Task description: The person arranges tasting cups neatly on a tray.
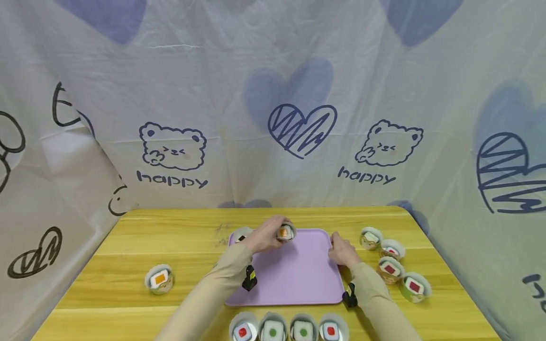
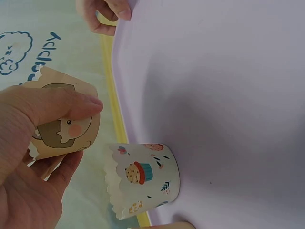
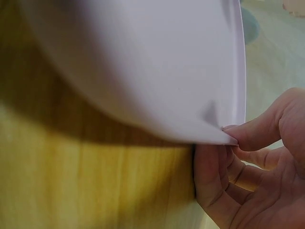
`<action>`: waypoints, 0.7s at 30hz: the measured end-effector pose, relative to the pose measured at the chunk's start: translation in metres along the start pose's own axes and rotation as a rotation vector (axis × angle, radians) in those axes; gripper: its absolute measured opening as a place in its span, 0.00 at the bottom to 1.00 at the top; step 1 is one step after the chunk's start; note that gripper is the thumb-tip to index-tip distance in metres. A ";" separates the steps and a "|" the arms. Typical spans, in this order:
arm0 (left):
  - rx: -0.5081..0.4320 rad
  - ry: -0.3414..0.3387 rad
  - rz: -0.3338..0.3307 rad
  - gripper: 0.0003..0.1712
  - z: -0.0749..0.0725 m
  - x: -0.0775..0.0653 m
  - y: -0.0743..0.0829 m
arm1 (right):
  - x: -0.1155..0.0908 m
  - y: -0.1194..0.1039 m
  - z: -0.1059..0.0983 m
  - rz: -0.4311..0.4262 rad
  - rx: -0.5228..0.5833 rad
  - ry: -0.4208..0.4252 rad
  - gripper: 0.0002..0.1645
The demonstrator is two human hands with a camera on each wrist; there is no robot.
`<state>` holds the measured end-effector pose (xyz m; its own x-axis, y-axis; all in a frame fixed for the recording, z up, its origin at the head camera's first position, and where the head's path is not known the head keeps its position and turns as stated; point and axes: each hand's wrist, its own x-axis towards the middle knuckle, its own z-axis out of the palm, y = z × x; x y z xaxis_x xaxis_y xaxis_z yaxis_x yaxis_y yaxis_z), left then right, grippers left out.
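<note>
My left hand (image 1: 265,235) grips a tan paper cupcake cup (image 2: 76,130) with a cartoon face, thumb on one side and fingers on the other. Over the tray's far edge, this cup tilts toward the head camera and shows a white block with an orange top inside. Below it, in the left wrist view, a white cup (image 2: 143,179) with a cupcake print stands on the lilac tray (image 1: 298,274). At the tray's far right corner, my right hand (image 1: 342,251) pinches the rim between thumb and fingers, as the right wrist view shows.
Several filled cups, one of them green (image 1: 414,287), stand right of the tray. A row of cups, including one with a green-dotted block (image 1: 273,329), lines the near side. One cup (image 1: 159,279) stands alone at left. A printed curtain (image 1: 239,161) hangs behind the wooden table (image 1: 115,265).
</note>
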<state>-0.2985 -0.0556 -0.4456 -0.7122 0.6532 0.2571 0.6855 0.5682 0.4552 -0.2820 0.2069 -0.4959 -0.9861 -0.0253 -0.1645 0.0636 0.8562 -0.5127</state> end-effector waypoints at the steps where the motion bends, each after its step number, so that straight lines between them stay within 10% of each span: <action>1: 0.003 -0.006 0.002 0.32 0.001 0.002 0.000 | 0.000 0.000 0.000 -0.002 0.000 0.000 0.15; 21: 0.131 -0.114 -0.150 0.28 0.024 0.031 0.003 | 0.001 0.000 0.001 -0.003 -0.002 0.005 0.14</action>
<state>-0.3146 -0.0221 -0.4564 -0.7912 0.6044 0.0933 0.5921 0.7188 0.3643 -0.2824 0.2066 -0.4966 -0.9869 -0.0253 -0.1591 0.0605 0.8571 -0.5116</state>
